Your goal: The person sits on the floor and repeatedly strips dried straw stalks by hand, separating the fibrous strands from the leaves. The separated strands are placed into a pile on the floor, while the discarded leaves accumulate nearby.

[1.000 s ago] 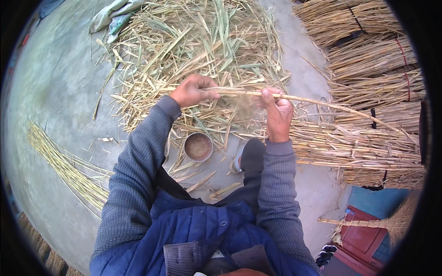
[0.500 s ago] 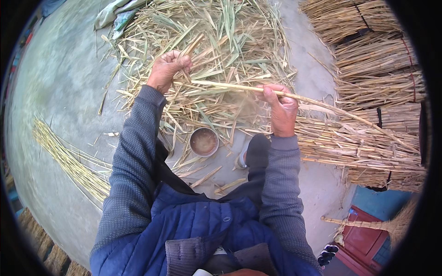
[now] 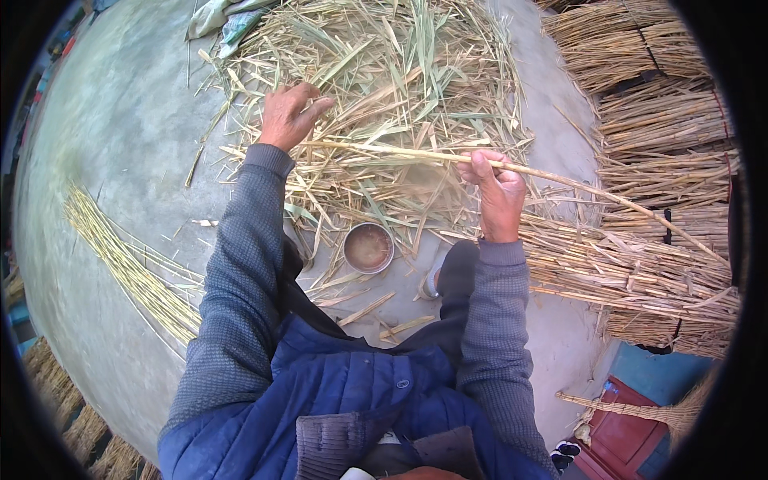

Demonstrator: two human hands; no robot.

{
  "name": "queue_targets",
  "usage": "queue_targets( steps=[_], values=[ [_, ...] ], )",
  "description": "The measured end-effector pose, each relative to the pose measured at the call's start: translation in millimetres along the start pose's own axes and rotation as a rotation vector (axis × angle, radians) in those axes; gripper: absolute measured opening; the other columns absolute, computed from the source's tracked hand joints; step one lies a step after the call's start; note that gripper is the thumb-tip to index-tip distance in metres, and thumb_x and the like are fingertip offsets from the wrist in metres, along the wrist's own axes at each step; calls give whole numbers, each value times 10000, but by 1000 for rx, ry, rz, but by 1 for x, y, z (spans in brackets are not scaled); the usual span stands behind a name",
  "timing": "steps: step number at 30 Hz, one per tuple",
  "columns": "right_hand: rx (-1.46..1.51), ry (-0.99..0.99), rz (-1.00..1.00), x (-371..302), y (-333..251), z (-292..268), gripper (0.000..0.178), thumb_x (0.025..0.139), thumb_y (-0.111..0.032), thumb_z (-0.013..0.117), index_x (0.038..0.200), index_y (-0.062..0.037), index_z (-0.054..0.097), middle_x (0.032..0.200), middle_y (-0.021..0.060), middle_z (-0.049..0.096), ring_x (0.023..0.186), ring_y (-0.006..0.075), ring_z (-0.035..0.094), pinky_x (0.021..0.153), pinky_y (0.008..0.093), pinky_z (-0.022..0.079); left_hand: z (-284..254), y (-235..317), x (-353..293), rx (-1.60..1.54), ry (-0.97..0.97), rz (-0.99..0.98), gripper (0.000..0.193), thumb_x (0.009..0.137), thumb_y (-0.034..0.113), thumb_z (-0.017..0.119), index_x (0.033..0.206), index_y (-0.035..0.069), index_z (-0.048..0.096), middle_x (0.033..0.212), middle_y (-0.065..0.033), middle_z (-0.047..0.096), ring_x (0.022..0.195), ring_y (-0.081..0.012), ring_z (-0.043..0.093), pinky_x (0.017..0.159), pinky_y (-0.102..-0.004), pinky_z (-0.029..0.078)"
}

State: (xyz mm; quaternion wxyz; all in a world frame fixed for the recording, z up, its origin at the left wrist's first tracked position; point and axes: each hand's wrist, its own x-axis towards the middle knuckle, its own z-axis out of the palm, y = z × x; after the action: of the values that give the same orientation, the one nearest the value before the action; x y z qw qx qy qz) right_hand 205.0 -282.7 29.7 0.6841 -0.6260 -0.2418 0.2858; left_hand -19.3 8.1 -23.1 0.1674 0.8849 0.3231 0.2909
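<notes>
A long, pale dry reed stalk [image 3: 390, 150] stretches from near my left wrist out over the bundles at the right. My right hand [image 3: 499, 195] is closed round it, thumb on top. My left hand [image 3: 290, 117] is a little above the stalk's left end, its thumb and fingers apart with nothing between them. Beneath both hands spreads a heap of stripped, dry and greenish leaves [image 3: 376, 96]. Between my knees and the heap stands a round metal bowl [image 3: 369, 247] with something brownish inside.
At the left, a bunch of thin peeled stalks [image 3: 132, 268] lies on the concrete floor [image 3: 120, 136]. Tied reed bundles [image 3: 656, 120] are stacked at the right. A broom [image 3: 632, 408] lies over a red panel [image 3: 616, 448] at the lower right. Cloth sacking [image 3: 216, 18] rests at the far left.
My left hand has let go of the dry leaf strip it pinched and its fingers have opened. My right hand keeps hold of the stalk. The whole view has shifted slightly.
</notes>
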Motion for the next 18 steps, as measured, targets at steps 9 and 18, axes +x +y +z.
queue_targets(
  steps=[9, 18],
  values=[
    [51, 34, -1, 3, -3, 7, 251, 965, -207, 704, 1075, 12, 652, 979, 113, 729, 835, 137, 702, 732, 236, 559, 21, 36, -2, -468, -669, -14, 312, 826, 237, 813, 1047, 32, 732, 954, -74, 733, 928, -171, 668, 797, -332, 515],
    [-1, 96, -89, 7, -24, -29, 243, 965, -226, 704, 1081, -20, 650, 1012, 101, 728, 826, 118, 686, 699, 242, 564, 25, 15, -13, 258, -404, 281, 137, 803, 188, 730, 809, 98, 627, 684, -73, 647, 694, -259, 615, 760, -424, 436]
  ],
)
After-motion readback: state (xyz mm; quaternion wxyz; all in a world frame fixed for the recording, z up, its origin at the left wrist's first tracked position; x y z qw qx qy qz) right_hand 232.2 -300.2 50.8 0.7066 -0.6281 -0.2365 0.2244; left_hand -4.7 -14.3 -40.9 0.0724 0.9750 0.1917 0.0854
